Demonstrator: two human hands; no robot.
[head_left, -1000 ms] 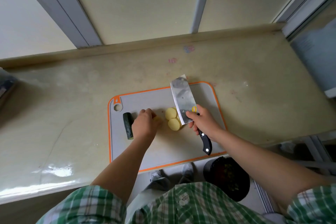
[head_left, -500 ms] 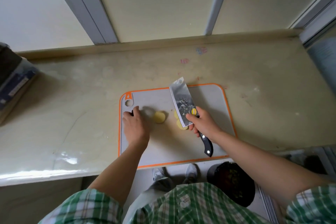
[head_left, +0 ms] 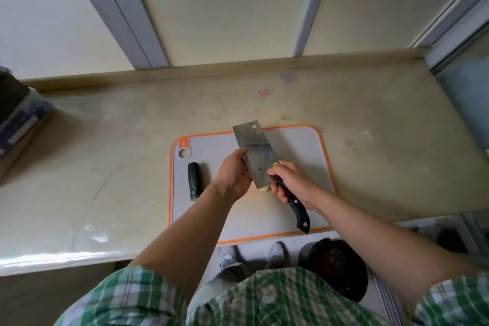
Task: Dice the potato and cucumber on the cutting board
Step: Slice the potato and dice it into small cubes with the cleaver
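Black handle of the cleaver [head_left: 252, 143]: right grip [head_left: 291, 181] wrapped fully round it just behind the blade, fingers curled tight. Blade tilted, its far end pointing to 11 o'clock over the board's middle.

Left grip [head_left: 234, 173] sits against the blade's 9 o'clock side, fingertips [head_left: 244, 154] touching the steel. Cannot tell whether it pinches the blade or only rests on it.

Potato piece [head_left: 264, 188], pale yellow, shows as a sliver under the blade's heel, between the two grips.

Cucumber stub [head_left: 194, 181], dark green, lies at the 9 o'clock side of the cutting board [head_left: 296, 145], apart from the left grip.

Board is grey with an orange rim, on the beige bench [head_left: 119, 153]. Black bucket [head_left: 336, 267] stands on the floor at 5 o'clock of the board.
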